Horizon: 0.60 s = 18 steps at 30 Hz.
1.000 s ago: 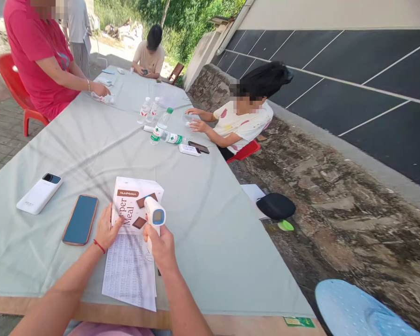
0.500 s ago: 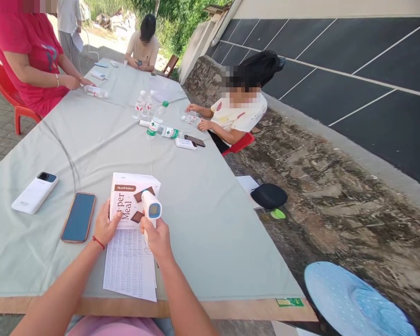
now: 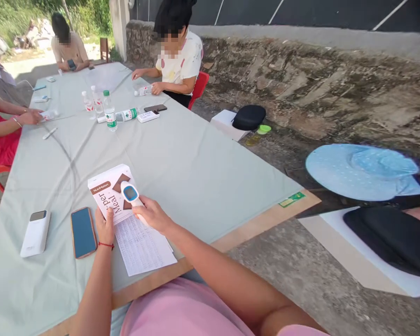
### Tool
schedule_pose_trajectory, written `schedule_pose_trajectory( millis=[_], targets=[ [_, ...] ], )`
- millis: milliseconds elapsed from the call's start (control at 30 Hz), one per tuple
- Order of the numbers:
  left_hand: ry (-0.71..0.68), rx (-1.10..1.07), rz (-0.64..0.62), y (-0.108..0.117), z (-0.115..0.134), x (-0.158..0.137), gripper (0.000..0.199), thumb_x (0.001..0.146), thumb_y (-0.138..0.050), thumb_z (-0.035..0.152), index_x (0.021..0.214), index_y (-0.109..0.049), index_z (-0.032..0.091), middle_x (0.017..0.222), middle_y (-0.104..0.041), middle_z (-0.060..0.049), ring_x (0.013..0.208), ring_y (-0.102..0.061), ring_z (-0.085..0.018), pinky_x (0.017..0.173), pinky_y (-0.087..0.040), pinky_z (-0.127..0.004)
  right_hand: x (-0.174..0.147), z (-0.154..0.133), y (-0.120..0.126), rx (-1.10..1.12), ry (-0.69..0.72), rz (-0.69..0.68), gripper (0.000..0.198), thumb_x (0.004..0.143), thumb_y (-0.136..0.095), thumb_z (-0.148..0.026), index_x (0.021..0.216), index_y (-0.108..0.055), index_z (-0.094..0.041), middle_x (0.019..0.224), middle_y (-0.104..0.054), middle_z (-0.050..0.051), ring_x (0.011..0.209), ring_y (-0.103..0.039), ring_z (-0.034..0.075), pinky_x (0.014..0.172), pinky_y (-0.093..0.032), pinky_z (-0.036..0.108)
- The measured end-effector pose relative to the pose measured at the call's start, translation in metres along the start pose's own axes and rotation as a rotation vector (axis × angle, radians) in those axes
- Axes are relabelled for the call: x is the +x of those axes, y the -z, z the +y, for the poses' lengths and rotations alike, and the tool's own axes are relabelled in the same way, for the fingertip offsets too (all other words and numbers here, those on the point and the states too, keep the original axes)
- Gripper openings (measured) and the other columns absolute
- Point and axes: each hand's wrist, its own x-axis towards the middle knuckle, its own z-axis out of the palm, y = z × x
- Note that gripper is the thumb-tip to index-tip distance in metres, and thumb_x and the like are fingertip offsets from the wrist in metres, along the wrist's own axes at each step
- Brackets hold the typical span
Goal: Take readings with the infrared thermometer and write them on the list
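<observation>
While gripping the infrared thermometer [image 3: 133, 198] in the right hand [image 3: 153, 215], fingers wrapped round its handle and blue-framed screen facing up, and pressing the left hand [image 3: 105, 226] flat against the near edge of the white box [image 3: 108, 191]. Holding the thermometer just over the box's near right corner, above the printed sheet [image 3: 143, 245] lying partly under the box and reaching close to the counter [image 3: 196, 168] edge. Risking, by judgement, a slide of the sheet off that edge if the box shifts under the left palm, since little else is pinning it. Risking too a knock of the thermometer's head against the box, being so near it. Leaving the phone [image 3: 83, 232] just left of the box and the white power bank [image 3: 36, 233] further left, both apart from the hands. Reading "NutriMotion" on a brown band on the box, then large letters ending "-per Meal" beside brown squares. Failing to read the sheet's dense small rows, or the green labels on the water bottles [image 3: 109, 112] well beyond the box.
</observation>
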Motion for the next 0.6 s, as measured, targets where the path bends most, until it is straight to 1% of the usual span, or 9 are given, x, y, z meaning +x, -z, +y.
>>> schedule_pose_trajectory(
  millis=[100,167,233,300,400,467,533,600],
  targets=[
    [0.061,-0.025,-0.025,0.009,0.005,0.009,0.053,0.085,-0.051,0.061,0.115,-0.056,0.017,0.113,-0.064,-0.013,0.106,-0.061,-0.029,0.087,-0.049,-0.042,-0.013,-0.007,0.009,0.059,0.013,-0.006,0.010,0.072,-0.056,-0.028,0.074,-0.060,-0.019,0.058,-0.055,-0.005,0.055,-0.051,0.013,0.051,-0.038,0.022],
    [0.087,-0.061,-0.078,0.016,0.006,0.014,0.053,0.081,-0.058,0.060,0.111,-0.059,0.016,0.108,-0.068,-0.012,0.098,-0.064,-0.028,0.082,-0.052,-0.040,-0.026,-0.013,0.017,0.065,0.000,0.005,0.015,0.072,-0.058,-0.030,0.081,-0.062,-0.019,0.061,-0.057,-0.004,0.058,-0.053,0.013,0.053,-0.039,0.023],
    [0.097,-0.098,-0.118,0.021,0.006,0.016,0.055,0.076,-0.064,0.060,0.107,-0.061,0.015,0.106,-0.069,-0.012,0.095,-0.066,-0.027,0.081,-0.053,-0.039,-0.040,-0.018,0.026,0.053,-0.028,0.014,0.016,0.072,-0.058,-0.030,0.082,-0.061,-0.019,0.063,-0.057,-0.004,0.060,-0.052,0.013,0.055,-0.039,0.024],
    [0.097,-0.129,-0.126,0.024,0.005,0.018,0.057,0.074,-0.066,0.061,0.107,-0.061,0.015,0.106,-0.069,-0.012,0.096,-0.066,-0.027,0.083,-0.053,-0.039,-0.054,-0.022,0.036,0.040,-0.062,0.020,0.014,0.073,-0.058,-0.031,0.080,-0.060,-0.019,0.064,-0.056,-0.004,0.061,-0.051,0.013,0.057,-0.038,0.024],
    [0.083,-0.169,-0.084,0.023,0.004,0.026,0.060,0.076,-0.063,0.061,0.115,-0.056,0.016,0.114,-0.066,-0.013,0.104,-0.063,-0.026,0.089,-0.051,-0.039,-0.072,-0.025,0.051,0.025,-0.088,0.032,0.017,0.074,-0.059,-0.034,0.080,-0.059,-0.018,0.066,-0.057,-0.003,0.063,-0.051,0.013,0.058,-0.038,0.025],
    [0.058,-0.189,-0.024,0.019,0.006,0.038,0.061,0.077,-0.064,0.058,0.120,-0.052,0.018,0.121,-0.062,-0.012,0.110,-0.060,-0.025,0.095,-0.049,-0.040,-0.081,-0.027,0.059,0.008,-0.096,0.053,0.017,0.074,-0.059,-0.034,0.081,-0.059,-0.018,0.067,-0.057,-0.003,0.063,-0.051,0.013,0.058,-0.037,0.025],
    [0.021,-0.187,0.036,0.014,0.010,0.053,0.060,0.075,-0.068,0.053,0.121,-0.049,0.018,0.124,-0.060,-0.012,0.113,-0.058,-0.024,0.100,-0.046,-0.042,-0.089,-0.029,0.065,-0.005,-0.095,0.075,0.017,0.073,-0.059,-0.034,0.080,-0.059,-0.019,0.067,-0.057,-0.003,0.062,-0.051,0.013,0.058,-0.038,0.025],
    [-0.010,-0.154,0.070,0.008,0.013,0.069,0.060,0.072,-0.071,0.048,0.119,-0.049,0.018,0.121,-0.059,-0.012,0.112,-0.058,-0.025,0.102,-0.044,-0.044,-0.095,-0.033,0.069,-0.010,-0.086,0.095,0.016,0.072,-0.060,-0.033,0.078,-0.058,-0.019,0.068,-0.058,-0.002,0.062,-0.051,0.013,0.058,-0.038,0.026]
  ],
)
